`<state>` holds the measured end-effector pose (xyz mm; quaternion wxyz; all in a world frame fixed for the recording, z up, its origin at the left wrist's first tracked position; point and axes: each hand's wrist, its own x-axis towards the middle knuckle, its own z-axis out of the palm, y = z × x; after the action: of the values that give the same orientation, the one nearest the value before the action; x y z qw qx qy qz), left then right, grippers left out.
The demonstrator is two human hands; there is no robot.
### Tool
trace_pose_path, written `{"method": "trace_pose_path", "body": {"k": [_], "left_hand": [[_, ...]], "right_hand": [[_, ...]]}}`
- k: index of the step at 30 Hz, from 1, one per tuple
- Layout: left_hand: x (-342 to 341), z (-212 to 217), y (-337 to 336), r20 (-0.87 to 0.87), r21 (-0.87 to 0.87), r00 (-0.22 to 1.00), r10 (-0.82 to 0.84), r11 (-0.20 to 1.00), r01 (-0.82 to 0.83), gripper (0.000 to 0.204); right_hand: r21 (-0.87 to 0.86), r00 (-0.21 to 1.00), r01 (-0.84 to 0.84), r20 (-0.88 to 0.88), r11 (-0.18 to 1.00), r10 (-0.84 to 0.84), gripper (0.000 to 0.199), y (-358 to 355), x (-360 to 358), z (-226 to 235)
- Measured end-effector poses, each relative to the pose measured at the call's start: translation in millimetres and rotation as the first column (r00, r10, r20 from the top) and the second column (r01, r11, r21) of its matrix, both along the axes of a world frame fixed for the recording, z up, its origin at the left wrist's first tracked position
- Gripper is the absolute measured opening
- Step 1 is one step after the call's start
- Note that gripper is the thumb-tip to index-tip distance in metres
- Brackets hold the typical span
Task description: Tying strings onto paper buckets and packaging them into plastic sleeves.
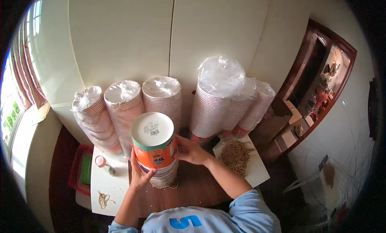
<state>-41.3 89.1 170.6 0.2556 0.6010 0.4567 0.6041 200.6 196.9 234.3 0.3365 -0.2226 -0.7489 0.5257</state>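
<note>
In the head view, a person's left hand (139,177) and right hand (193,151) clasp an orange-and-green bucket (156,156), one at each side; the bucket is base-up at the top of a pale stack (164,180) on a brown tabletop (195,192); plastic-wrapped stacks (125,108) stand in a row behind; a heap of tan strands (235,154) lies at right.

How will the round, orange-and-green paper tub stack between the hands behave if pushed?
The round, orange-and-green paper tub stack might tip, standing taller than wide. Its nested rims suggest it would shift together; the smooth printed wall could be slippery.
</note>
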Motion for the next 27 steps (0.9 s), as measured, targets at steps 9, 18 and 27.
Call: {"method": "trace_pose_path", "body": {"k": [9,18,27], "left_hand": [[-7,-48,-74,0.168,-0.228,0.972,0.164,0.966,-0.123,0.081],[-15,-12,-86,0.065,-0.141,0.984,0.165,0.978,-0.155,0.031],[-10,52,-72,0.08,-0.105,0.987,0.137,0.986,-0.128,0.016]], "right_hand": [[0.866,0.495,0.463,-0.077,0.188,-0.866,0.052,109,107,135],[0.756,0.49,0.65,-0.337,0.079,-0.804,0.013,187,120,166],[0.156,0.588,0.754,-0.592,0.638,-0.551,0.029,97,147,240]]}}
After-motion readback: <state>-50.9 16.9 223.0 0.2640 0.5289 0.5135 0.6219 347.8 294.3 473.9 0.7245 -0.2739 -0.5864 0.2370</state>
